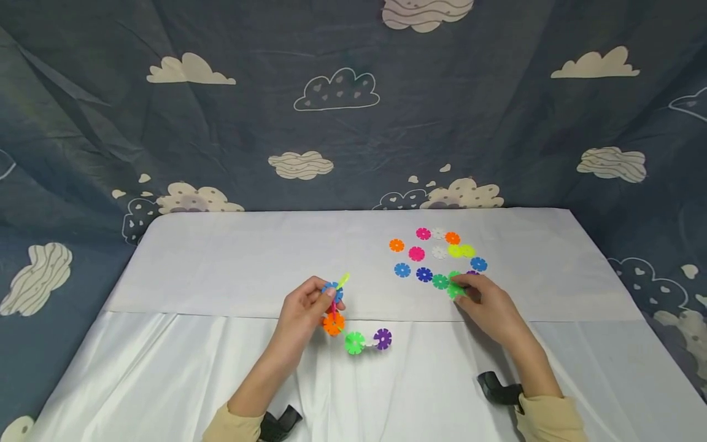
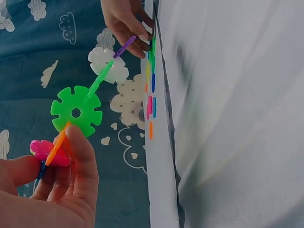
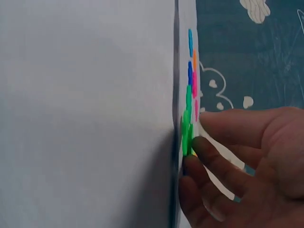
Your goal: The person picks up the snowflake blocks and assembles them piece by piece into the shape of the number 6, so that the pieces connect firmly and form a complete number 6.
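A chain of interlocking flower-shaped plastic discs hangs from my left hand (image 1: pixel 306 310), pinched near its blue disc (image 1: pixel 333 293). A yellow disc stands edge-on above it. Lower down come a pink disc (image 2: pixel 43 149), an orange disc (image 1: pixel 333 324), a green disc (image 1: pixel 355 343), a white disc (image 2: pixel 108 64) and a purple disc (image 1: pixel 383 339). My right hand (image 1: pixel 488 307) reaches over the loose discs. Its fingertips touch a loose light green disc (image 1: pixel 455 291) from above, thumb and forefinger slightly apart. The right hand partly covers another purple disc (image 1: pixel 473 274).
Loose discs lie flat near the right hand: orange (image 1: pixel 396 245), pink (image 1: pixel 417 253), light blue (image 1: pixel 402 270), dark blue (image 1: pixel 424 274), white (image 1: pixel 439 252) and yellow (image 1: pixel 467 250) among them. White cloth covers the table (image 1: pixel 210 264). A dark cloud-patterned curtain (image 1: pixel 331 135) hangs behind.
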The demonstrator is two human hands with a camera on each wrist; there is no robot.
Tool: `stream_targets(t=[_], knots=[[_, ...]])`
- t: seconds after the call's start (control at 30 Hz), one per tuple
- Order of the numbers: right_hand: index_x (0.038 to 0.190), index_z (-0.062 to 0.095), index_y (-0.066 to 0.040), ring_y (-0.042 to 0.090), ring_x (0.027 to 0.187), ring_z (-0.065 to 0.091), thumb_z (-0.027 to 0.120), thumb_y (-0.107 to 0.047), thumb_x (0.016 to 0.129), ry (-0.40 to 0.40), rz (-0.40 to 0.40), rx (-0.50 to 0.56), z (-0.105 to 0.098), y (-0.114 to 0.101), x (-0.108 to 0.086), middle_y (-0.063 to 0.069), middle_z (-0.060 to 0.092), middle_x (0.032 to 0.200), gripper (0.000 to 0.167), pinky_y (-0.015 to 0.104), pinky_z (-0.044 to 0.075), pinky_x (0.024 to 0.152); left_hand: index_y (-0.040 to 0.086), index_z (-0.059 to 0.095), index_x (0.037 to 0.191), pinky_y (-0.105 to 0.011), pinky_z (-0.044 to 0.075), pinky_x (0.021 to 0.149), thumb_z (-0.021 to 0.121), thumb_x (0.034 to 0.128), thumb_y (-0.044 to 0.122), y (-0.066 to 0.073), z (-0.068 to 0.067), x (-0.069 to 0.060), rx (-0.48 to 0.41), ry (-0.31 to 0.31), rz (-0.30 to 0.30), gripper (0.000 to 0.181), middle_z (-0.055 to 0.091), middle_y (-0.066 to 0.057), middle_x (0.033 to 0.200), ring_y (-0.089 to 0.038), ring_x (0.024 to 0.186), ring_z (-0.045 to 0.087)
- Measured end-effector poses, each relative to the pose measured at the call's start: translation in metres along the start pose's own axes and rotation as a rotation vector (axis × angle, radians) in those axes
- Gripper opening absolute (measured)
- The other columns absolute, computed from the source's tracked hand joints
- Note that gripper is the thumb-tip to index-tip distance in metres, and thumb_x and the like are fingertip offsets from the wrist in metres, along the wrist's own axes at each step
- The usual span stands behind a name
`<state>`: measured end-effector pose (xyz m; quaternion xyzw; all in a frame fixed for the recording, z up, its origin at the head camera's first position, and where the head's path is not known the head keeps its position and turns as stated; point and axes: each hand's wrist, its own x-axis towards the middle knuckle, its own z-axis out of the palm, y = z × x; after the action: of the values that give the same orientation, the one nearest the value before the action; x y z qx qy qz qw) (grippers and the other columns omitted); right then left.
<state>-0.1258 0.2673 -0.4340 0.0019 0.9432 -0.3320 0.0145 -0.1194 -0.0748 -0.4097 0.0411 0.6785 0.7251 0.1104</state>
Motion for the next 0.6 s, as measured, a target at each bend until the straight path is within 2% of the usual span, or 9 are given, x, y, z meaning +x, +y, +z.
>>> stream_targets(t=[0.23,0.43,0.6], knots=[[0.131,0.058,-0.003,0.037,0.107,0.054,0.068,-0.002,0.090,0.025,0.014,-0.021,0.0048,-0.0015,0.0004,0.021,0.055,0.123,0.042,0.053,0.048,0.092,0.002,0.060,0.097,-0.025,0.045,0.065,0.056,0.1014,0.017,0.0010,0.0029,-0.0011,0.013,-0.004,-0.023,0.016,0.068,-0.012,0.087,-0.023,0.079,0.059],[0.132,0.057,-0.005,0.039,0.111,0.054,0.069,-0.003,0.089,0.018,0.001,0.002,0.0062,-0.0020,0.0018,0.022,0.054,0.129,0.045,0.055,0.048,0.093,0.002,0.060,0.097,-0.025,0.046,0.064,0.056,0.1013,0.017,0.0015,0.0030,-0.0016,0.011,-0.009,-0.031,0.016,0.068,-0.013,0.087,-0.023,0.076,0.059],[0.130,0.059,-0.004,0.033,0.101,0.055,0.073,-0.001,0.086,0.013,0.006,-0.005,0.0086,-0.0027,0.0027,0.018,0.058,0.117,0.047,0.049,0.051,0.088,0.001,0.060,0.097,-0.025,0.045,0.064,0.057,0.1014,0.017,0.0016,0.0030,-0.0014,0.008,-0.013,-0.037,0.017,0.068,-0.013,0.087,-0.023,0.075,0.058]])
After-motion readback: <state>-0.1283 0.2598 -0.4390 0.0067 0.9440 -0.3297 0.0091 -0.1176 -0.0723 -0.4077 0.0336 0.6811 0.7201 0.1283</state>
